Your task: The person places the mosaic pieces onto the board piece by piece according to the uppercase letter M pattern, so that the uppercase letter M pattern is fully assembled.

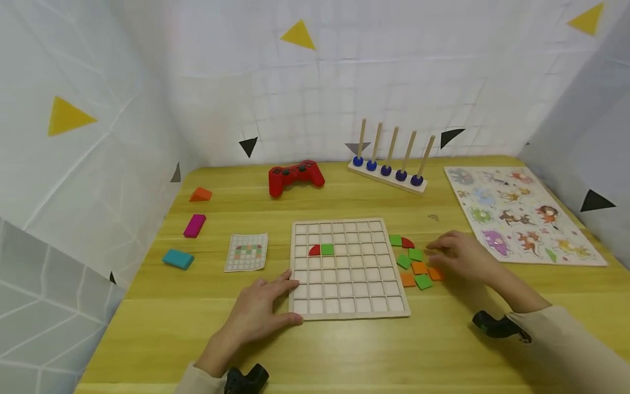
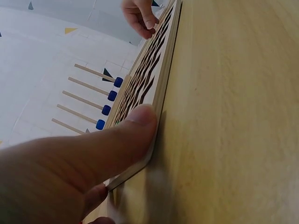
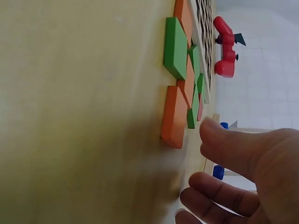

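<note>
A wooden grid board (image 1: 349, 298) lies in the middle of the yellow table. It holds a red quarter-round tile (image 1: 314, 250) and a green square tile (image 1: 327, 249). My left hand (image 1: 263, 303) lies flat on the table, its thumb (image 2: 117, 144) pressed against the board's near left edge (image 2: 161, 88). To the right of the board sit several loose green, orange and red tiles (image 1: 415, 268). My right hand (image 1: 455, 253) hovers over them with relaxed fingers and holds nothing. In the right wrist view an orange tile (image 3: 174, 116) and a green tile (image 3: 175, 46) lie just ahead of the fingers (image 3: 224, 144).
A pattern card (image 1: 247, 251) lies left of the board. Teal (image 1: 178, 259), magenta (image 1: 194, 225) and orange (image 1: 200, 194) blocks sit at far left. A red game controller (image 1: 295, 176) and a peg rack (image 1: 389, 164) stand behind. An animal puzzle (image 1: 521, 216) lies right. White walls enclose the table.
</note>
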Action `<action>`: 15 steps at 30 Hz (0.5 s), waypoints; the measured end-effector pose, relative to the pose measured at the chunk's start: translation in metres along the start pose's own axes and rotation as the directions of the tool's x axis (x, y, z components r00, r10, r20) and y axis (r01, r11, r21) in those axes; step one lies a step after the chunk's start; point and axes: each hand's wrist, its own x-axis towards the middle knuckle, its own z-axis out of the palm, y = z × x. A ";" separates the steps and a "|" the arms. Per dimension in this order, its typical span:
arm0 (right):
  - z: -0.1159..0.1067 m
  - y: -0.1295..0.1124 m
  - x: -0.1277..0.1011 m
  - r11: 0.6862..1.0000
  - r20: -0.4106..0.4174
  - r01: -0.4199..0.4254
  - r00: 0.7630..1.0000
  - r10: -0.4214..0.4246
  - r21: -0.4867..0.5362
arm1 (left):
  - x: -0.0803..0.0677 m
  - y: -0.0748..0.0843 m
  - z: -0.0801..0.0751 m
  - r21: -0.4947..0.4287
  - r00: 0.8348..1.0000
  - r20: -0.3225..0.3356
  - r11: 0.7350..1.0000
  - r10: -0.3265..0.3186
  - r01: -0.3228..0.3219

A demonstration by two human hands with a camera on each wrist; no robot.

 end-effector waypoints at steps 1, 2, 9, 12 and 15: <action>0.000 0.000 -0.001 1.000 -0.002 0.024 1.000 -0.024 -0.003 | 0.000 0.000 0.000 0.005 1.000 -0.003 1.000 -0.002 0.002; 0.001 0.000 -0.002 0.999 -0.003 0.046 0.999 -0.046 -0.008 | 0.000 -0.001 0.000 0.006 1.000 -0.006 1.000 -0.005 0.005; 0.004 -0.016 -0.006 0.984 -0.068 0.169 0.983 -0.173 -0.062 | -0.002 0.000 -0.001 0.007 1.000 -0.008 1.000 -0.006 0.006; 0.005 -0.021 -0.005 0.980 -0.059 0.183 0.980 -0.188 -0.083 | -0.002 0.000 -0.001 0.005 1.000 -0.007 1.000 -0.008 0.008; 0.006 -0.018 -0.007 0.977 -0.056 0.182 0.980 -0.189 -0.109 | -0.001 -0.001 0.001 0.000 1.000 0.001 1.000 -0.001 0.001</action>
